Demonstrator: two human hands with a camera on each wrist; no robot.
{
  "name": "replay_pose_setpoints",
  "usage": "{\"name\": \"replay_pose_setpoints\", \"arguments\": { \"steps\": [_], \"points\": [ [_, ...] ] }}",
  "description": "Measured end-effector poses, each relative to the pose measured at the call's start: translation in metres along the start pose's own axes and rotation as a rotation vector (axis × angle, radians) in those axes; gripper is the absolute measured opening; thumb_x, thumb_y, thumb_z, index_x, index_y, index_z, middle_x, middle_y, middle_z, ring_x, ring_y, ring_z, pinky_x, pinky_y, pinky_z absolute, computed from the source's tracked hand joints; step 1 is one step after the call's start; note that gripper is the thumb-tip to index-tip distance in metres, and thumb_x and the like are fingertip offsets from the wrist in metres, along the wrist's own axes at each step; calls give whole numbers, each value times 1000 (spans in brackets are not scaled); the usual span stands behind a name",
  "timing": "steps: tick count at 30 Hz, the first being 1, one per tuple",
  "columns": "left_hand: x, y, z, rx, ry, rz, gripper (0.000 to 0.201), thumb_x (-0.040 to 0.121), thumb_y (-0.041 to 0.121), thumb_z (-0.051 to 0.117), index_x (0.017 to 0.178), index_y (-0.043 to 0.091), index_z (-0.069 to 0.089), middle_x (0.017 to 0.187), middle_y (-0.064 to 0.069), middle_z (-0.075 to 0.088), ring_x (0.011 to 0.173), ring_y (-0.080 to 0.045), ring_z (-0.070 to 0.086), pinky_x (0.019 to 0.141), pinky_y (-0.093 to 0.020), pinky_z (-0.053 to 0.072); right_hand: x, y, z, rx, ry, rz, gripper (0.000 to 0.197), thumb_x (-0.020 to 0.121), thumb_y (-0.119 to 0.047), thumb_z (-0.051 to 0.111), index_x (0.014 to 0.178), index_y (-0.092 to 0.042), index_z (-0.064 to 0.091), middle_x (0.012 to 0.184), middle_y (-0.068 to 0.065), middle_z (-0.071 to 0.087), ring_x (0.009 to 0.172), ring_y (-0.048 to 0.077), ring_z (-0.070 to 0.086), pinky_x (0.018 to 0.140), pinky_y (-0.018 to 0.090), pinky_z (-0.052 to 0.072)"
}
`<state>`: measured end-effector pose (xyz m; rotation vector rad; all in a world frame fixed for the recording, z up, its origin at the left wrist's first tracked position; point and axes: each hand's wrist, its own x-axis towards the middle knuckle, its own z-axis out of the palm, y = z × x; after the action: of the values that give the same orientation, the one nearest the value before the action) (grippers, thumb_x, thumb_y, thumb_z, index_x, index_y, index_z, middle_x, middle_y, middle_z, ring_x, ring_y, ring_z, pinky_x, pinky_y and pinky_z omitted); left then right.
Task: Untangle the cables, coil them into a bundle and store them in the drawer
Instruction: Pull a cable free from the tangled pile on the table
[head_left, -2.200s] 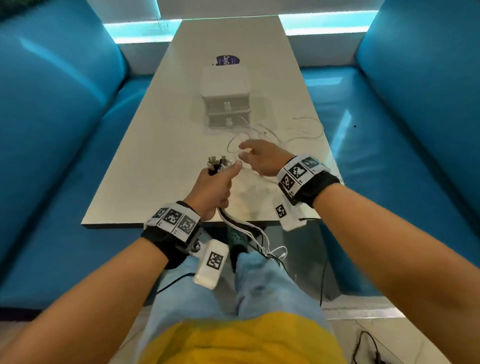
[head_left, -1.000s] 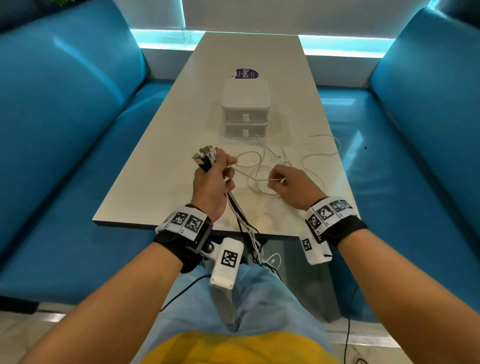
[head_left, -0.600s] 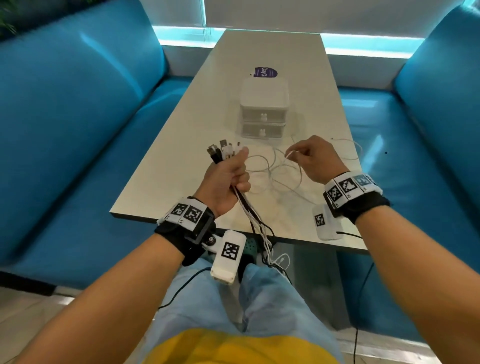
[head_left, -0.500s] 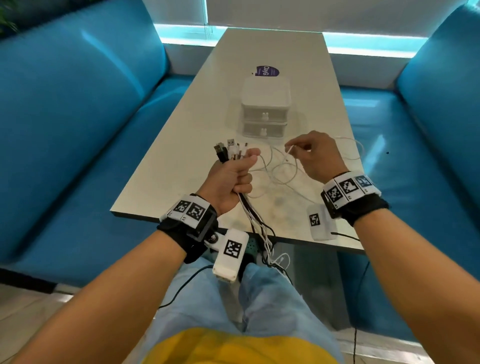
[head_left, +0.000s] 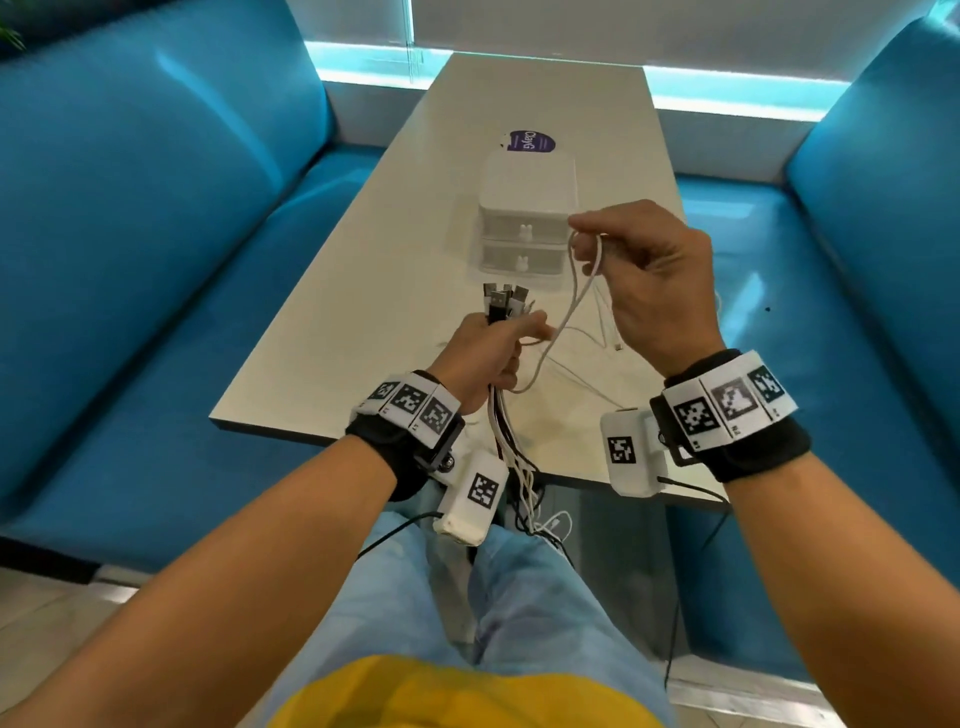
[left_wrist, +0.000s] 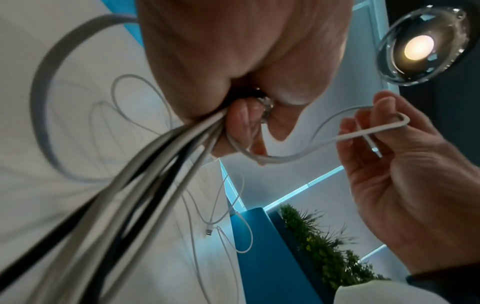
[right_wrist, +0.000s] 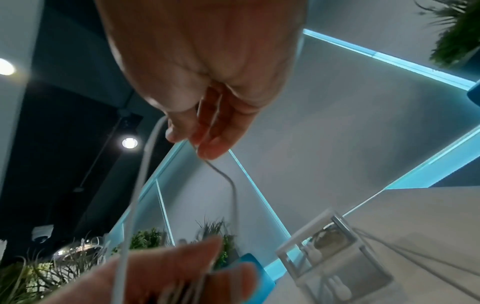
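My left hand grips a bundle of black and white cables; their USB plugs stick up above the fist and the cords hang past the table edge to my lap. The left wrist view shows the same cable bundle running out of the left hand. My right hand is raised above the table and pinches a folded loop of white cable, which runs down to the left fist. That white cable is bent over the right hand's fingers. A white two-drawer unit stands behind, both drawers closed.
More thin white cables lie loose on the pale table under my right hand. A purple sticker lies beyond the drawer unit. Blue sofas flank the table on both sides. My legs are under the near edge.
My right hand has picked a white cable off the table and lifted it up, level with the drawers. The left hand keeps its grip on the bundle.
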<state>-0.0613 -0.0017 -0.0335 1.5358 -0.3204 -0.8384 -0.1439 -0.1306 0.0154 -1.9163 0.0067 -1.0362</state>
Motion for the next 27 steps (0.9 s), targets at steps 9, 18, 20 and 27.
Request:
{"name": "replay_pose_setpoints", "arguments": {
  "steps": [9,18,20,27],
  "points": [
    [-13,-1,-2,-54,27,65,32,95,30,58,67,17,47,53,4,30,45,-10,23,40,-20,23,-26,22,-1,-27,-182,467,40,90,3,55,122,-22,58,103,7,56,69,17,61,62,24,54],
    [-35,7,19,89,-318,70,40,94,16,57,55,24,56,55,2,24,45,-10,19,39,-19,20,-52,18,-35,-244,-555,492,42,88,5,54,108,-30,63,98,3,64,71,13,63,64,20,52],
    [-42,9,25,175,-403,97,34,95,18,57,60,19,54,54,3,26,45,-10,19,40,-20,20,-63,8,-48,-294,-617,521,26,91,-3,55,94,-25,68,91,4,68,70,19,66,62,19,49],
    [-65,15,43,510,-607,185,17,91,19,62,94,5,72,53,1,28,53,-21,22,53,-39,15,-131,-29,-129,-281,-694,775,18,92,-10,60,95,-21,75,80,-5,72,78,8,66,77,15,50]
  ]
}}
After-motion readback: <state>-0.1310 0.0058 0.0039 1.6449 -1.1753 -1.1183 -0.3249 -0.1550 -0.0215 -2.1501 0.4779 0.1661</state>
